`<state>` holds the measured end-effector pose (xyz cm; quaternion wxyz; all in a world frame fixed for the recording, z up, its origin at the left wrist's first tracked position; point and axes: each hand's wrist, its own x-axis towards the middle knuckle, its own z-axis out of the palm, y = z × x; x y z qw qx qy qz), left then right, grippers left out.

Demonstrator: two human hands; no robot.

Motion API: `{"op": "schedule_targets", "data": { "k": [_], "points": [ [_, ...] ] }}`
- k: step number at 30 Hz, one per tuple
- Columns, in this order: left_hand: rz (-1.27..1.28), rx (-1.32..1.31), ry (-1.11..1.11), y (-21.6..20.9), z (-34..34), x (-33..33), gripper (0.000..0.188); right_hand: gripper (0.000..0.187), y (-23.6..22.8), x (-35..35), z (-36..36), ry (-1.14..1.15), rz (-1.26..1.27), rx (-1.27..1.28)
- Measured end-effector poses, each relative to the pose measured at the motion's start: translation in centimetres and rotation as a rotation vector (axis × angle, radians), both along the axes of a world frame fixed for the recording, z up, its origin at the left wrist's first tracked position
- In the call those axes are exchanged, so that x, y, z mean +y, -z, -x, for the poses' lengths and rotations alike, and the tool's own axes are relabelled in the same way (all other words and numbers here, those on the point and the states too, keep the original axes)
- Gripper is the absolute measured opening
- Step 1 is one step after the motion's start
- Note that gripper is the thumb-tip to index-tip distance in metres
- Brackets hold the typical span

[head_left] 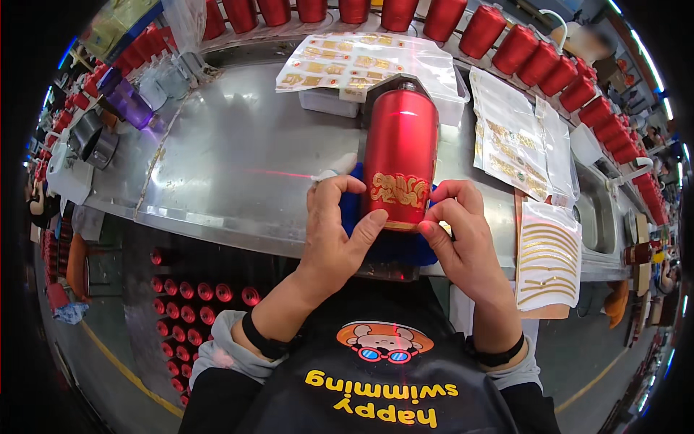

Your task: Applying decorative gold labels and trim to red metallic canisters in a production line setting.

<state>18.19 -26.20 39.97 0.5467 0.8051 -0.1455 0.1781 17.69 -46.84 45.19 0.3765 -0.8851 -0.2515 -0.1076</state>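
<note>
A glossy red metal bottle [401, 145] lies in front of me, its base toward me, with a gold ornamental decal [399, 190] near the base. Below that, a thin gold strip [401, 226] runs along the base edge. My left hand [334, 224] is closed at the bottle's left side, thumb and forefinger against it; a small white object [336, 168] shows by its fingers. At the lower right edge my right hand [460, 228] is pinched beside the strip's end, where a pale yellowish bit shows. Blue material [408, 248] lies under the bottle.
Gold decal sheets [347, 61] lie beyond the bottle, more sheets [510, 137] to the right. A sheet of curved gold strips [549, 253] hangs over the near edge. Red bottles [484, 32] line the back; others stand below the metal table [238, 145]. A sink [596, 210] is at right.
</note>
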Motion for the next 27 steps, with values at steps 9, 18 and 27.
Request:
{"op": "schedule_targets", "data": {
  "k": [9, 18, 27],
  "points": [
    [0.027, 0.021, 0.013, -0.2, -0.1, -0.3, 0.046, 0.012, 0.6, 0.0, 0.1, 0.012, -0.091, 0.055],
    [-0.084, -0.425, -0.008, 0.0, 0.9, 1.2, 0.017, 0.014, 0.8, -0.5, -0.1, 0.007, -0.079, 0.11],
    [-0.475, -0.825, 0.269, -0.9, -1.2, 2.1, 0.019, 0.019, 1.0, -2.3, -0.6, -0.173, -0.22, 0.327]
  ]
}}
